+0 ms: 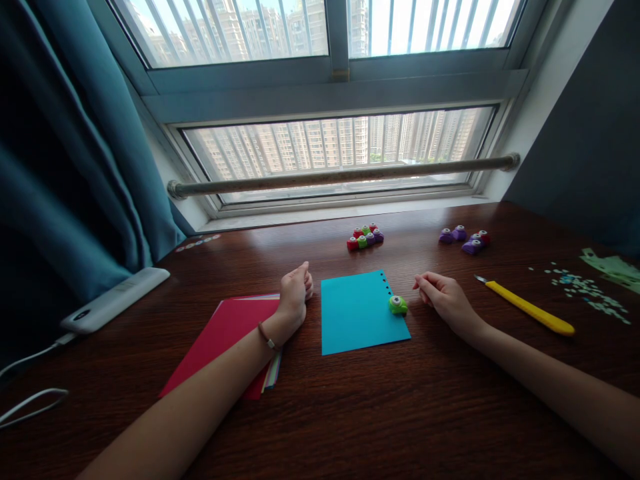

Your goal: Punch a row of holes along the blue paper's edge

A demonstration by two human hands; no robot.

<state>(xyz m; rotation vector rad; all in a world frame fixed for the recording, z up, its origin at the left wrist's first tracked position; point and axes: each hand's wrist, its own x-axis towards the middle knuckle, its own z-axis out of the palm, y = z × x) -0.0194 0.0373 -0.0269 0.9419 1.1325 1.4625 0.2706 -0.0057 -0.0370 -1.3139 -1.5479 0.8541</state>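
A sheet of blue paper (357, 317) lies flat on the brown table, with a short row of small dark holes along its upper right edge. On that same edge sits a small green craft punch (398, 305) with a white button, and no hand touches it. Just left of the sheet, my left hand (296, 292) rests in a loose fist beside a stack of coloured paper (235, 333) topped with red. My right hand (444, 298) lies to the right of the punch, fingers curled together. Nothing shows in either hand.
Behind the sheet stands a cluster of red, green and purple punches (365, 237); more purple and red punches (463, 239) are farther right. A yellow-handled craft knife (530, 307), paper bits (590, 293) and green scraps (610, 267) lie right. A white power bank (116, 300) is left.
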